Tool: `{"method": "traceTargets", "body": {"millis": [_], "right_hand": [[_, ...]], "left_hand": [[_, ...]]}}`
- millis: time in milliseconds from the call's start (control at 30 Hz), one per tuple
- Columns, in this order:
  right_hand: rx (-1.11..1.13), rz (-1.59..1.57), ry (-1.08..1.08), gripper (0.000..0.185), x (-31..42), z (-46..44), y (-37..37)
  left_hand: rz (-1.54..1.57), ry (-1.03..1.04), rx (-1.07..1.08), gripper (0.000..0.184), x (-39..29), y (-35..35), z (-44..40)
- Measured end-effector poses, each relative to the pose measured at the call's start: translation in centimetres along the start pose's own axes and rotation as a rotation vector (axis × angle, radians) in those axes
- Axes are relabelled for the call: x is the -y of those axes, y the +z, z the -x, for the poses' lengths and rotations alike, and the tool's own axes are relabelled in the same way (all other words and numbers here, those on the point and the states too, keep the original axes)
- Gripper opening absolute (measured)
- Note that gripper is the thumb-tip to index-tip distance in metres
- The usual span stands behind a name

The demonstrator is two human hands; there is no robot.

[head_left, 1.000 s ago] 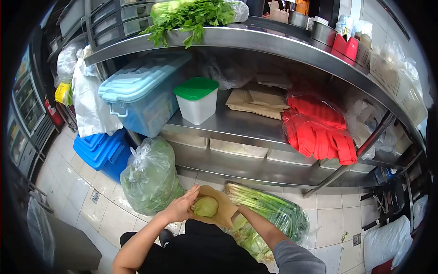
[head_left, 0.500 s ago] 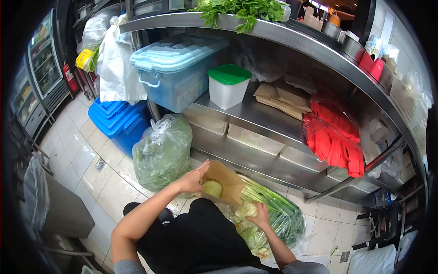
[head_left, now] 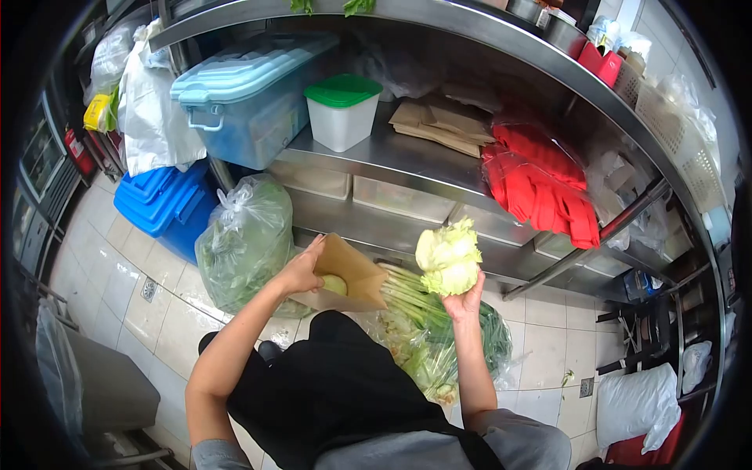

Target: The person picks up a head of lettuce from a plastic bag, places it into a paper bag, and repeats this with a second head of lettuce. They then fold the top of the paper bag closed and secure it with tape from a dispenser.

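My left hand point(head_left: 303, 270) grips the edge of a brown paper bag point(head_left: 356, 274), holding its mouth open toward me. Inside the bag shows a pale green round vegetable point(head_left: 335, 284), perhaps a cabbage or lettuce head. Raised to the right of the bag is a pale green head of lettuce point(head_left: 450, 257), with loose, ruffled leaves. My right hand point(head_left: 465, 299) has its fingers around the base of that head; some fingers are hidden behind it. Below, clear plastic bags of leafy heads point(head_left: 419, 345) and long spring onions point(head_left: 407, 291) lie on the tiled floor.
A steel shelf unit point(head_left: 345, 163) stands ahead, bearing a blue lidded bin point(head_left: 247, 117), a green-lidded tub point(head_left: 342, 117), folded paper bags point(head_left: 439, 129) and red bags point(head_left: 540, 188). A tied bag of greens point(head_left: 243, 254) sits left. A grey bin point(head_left: 117, 380) stands lower left.
My right hand has lifted the lettuce from the plastic bag of heads, up and to the right of the paper bag. My left hand still holds the paper bag. The view has shifted.
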State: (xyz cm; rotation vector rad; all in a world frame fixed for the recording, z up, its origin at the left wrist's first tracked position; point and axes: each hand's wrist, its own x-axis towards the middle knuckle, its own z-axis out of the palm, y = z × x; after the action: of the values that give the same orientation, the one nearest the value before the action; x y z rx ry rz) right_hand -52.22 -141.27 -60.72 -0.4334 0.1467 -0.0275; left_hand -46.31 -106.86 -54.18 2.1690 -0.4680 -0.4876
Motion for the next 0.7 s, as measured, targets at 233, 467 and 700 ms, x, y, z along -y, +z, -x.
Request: {"method": "traceTargets", "body": {"millis": [233,467,700], "right_hand": [[0.154,-0.061,0.228,0.064,-6.1,-0.7,4.7],[0.154,0.867,-0.152,0.060,-9.8,-0.9,7.4],[0.803,1.809,-0.492,0.074,-12.8,-4.5,3.7]], "left_hand": [[0.120,0.025,0.030,0.097,1.9,1.3,-1.3],[0.152,0.070,0.031,0.090,0.4,1.7,-1.4],[-0.219,0.250,-0.087,0.100,1.8,3.5,-2.7]]}}
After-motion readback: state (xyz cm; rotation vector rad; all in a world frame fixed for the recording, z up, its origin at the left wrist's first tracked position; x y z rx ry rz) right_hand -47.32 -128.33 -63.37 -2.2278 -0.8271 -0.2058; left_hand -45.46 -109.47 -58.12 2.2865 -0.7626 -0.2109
